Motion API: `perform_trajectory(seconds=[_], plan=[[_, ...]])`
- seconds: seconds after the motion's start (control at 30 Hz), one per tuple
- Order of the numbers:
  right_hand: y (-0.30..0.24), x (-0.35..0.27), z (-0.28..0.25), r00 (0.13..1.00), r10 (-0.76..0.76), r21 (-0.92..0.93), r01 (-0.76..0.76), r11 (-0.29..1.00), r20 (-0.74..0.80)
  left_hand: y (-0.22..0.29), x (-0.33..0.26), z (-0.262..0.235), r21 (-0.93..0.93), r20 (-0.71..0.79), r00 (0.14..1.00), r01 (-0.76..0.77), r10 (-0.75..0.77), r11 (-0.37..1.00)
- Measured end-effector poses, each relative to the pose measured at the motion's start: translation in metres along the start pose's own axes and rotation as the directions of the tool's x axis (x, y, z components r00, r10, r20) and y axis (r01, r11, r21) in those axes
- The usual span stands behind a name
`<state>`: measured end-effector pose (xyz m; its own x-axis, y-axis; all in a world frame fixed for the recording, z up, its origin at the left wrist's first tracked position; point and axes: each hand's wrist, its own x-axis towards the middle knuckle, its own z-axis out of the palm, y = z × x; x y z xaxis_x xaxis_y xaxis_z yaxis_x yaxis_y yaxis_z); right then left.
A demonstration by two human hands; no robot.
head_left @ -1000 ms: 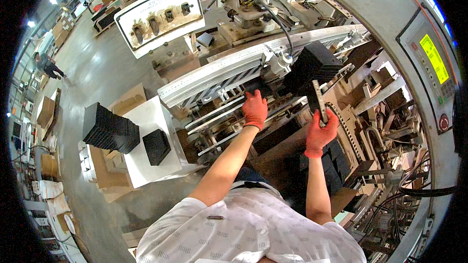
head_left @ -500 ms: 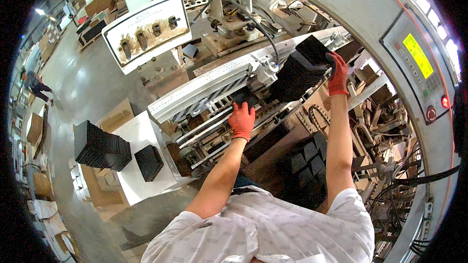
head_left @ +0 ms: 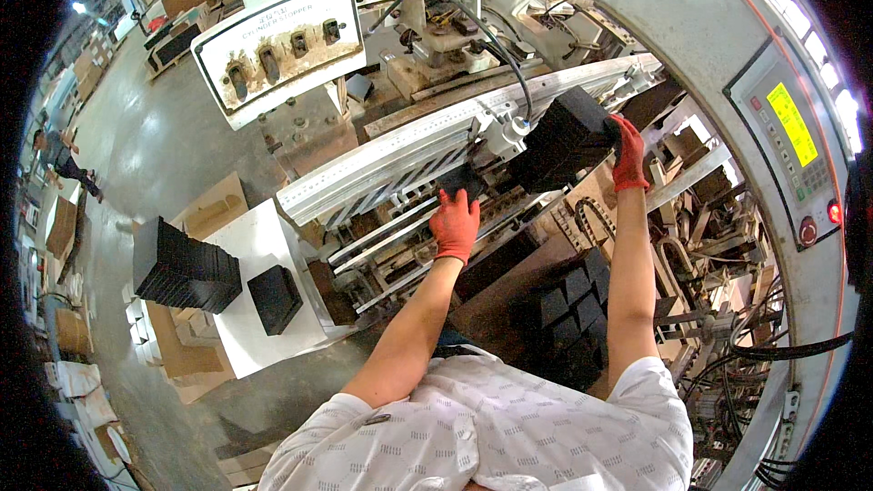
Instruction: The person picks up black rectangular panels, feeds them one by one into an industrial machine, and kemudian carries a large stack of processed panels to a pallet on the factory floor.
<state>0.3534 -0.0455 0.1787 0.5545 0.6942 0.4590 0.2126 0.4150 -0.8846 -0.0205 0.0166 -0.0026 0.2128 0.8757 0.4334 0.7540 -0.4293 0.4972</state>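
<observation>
My left hand (head_left: pixel 456 225), in a red work glove, reaches onto the machine bed with its fingers spread. Its fingertips meet a small black piece (head_left: pixel 463 180) beside the rail; whether they press on it or only touch is hard to make out. Farther right, a thick stack of black boards (head_left: pixel 562 142) stands on the machine. My right hand (head_left: pixel 628 155), gloved in red with a dark palm, lies along the right side of that stack, fingers stretched out. The palm's contact is partly hidden.
A white table (head_left: pixel 264 345) at left carries a tall black stack (head_left: pixel 182 268) and a smaller black stack (head_left: pixel 275 300). A metal rail (head_left: pixel 382 159) crosses ahead. A switch panel (head_left: pixel 282 50) stands beyond it, a lit control panel (head_left: pixel 787 136) at right. Another person (head_left: pixel 64 159) walks far left.
The black stack beside my right hand now looks more squarely lined up, its top less slanted. My right hand has shifted slightly lower in view. My left hand is nearly where it was.
</observation>
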Motion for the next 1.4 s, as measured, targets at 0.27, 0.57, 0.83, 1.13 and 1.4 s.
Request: perform_trajectory(seconds=[0.27, 0.57, 0.83, 1.13, 1.4], plan=[[-0.030, -0.094, 0.099, 0.606, -0.630, -0.667, 0.209, 0.715, -0.486, -0.001, 0.001, -0.002, -0.036, 0.019, 1.000, 0.007, -0.006, 0.999], [0.118, -0.220, 0.203, 0.989, 0.124, -0.420, -0.079, 0.904, 0.080, -0.019, -0.013, -0.008, -0.142, 0.052, 0.987, -0.142, 0.151, 0.980], [0.116, -0.244, 0.251, 0.984, -0.009, -0.841, 0.156, 0.518, 0.177, -0.124, -0.106, -0.225, -0.012, -0.214, 0.971, 0.110, -0.110, 0.994], [0.169, -0.221, 0.226, 0.967, -0.112, -0.888, 0.253, 0.385, 0.228, -0.236, -0.124, -0.285, 0.195, -0.345, 0.753, 0.641, -0.560, 0.742], [0.179, -0.218, 0.220, 0.967, -0.087, -0.882, 0.256, 0.396, 0.241, -0.254, -0.125, -0.279, 0.187, -0.273, 0.715, 0.696, -0.643, 0.694]])
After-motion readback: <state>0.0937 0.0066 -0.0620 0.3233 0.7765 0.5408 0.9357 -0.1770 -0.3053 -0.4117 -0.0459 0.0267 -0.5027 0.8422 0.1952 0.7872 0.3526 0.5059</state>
